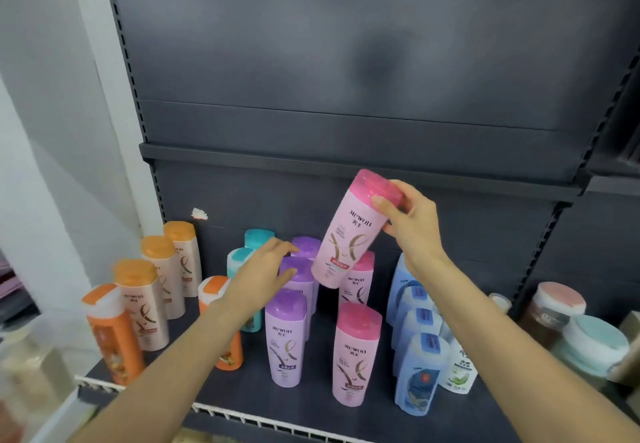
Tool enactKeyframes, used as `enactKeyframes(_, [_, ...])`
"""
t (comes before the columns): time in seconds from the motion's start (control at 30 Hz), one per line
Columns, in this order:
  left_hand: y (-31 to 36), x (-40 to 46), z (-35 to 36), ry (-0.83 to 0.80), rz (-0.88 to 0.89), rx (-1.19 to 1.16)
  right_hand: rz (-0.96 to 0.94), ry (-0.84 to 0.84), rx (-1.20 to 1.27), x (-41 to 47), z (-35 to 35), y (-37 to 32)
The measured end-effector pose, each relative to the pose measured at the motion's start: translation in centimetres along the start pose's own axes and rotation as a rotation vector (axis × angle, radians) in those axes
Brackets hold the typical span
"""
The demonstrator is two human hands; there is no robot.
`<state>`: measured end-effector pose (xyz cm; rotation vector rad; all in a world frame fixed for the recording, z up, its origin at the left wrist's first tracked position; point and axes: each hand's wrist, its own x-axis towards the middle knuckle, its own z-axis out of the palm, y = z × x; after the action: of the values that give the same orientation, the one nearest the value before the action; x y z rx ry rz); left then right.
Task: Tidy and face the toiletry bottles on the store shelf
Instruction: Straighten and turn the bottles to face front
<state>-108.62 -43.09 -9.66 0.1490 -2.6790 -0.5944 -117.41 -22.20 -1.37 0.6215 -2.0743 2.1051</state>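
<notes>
At the shelf (304, 404) front, a purple bottle (286, 338) and a pink bottle (354, 356) are stood upright side by side. Behind them, the second purple bottle's cap (297, 268) is touched by the relaxed, open left hand (266, 271). Farther back, a tilted pink bottle (349, 234) is gripped near its cap and held above the shelf by the right hand (410, 220).

The left hand (266, 269) covers part of the teal bottles (242, 259) and the top of a purple bottle (298, 272). The held pink bottle (349, 234) hides the top of the pink bottle behind it (358, 283). The jars (588, 338) on the right are blurry and partly cut off. The small words on the labels are too tiny to read. Both arms run off the bottom edge.
</notes>
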Motion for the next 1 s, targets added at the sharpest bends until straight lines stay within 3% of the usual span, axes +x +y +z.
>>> enactKeyframes(0.37, [-3.1,1.7,4.3,-0.284,-0.075,0.162,0.081,-0.202,-0.191,1.1,-0.3,9.5])
enactKeyframes(0.7, [-3.1,2.1,4.5,-0.341,-0.096,0.160,0.263,-0.212,-0.334,0.6,-0.6,14.7])
enactKeyframes(1.0, [-3.1,1.8,4.8,-0.341,-0.117,0.145,0.358,-0.298,-0.300,-0.3,-1.1,16.2])
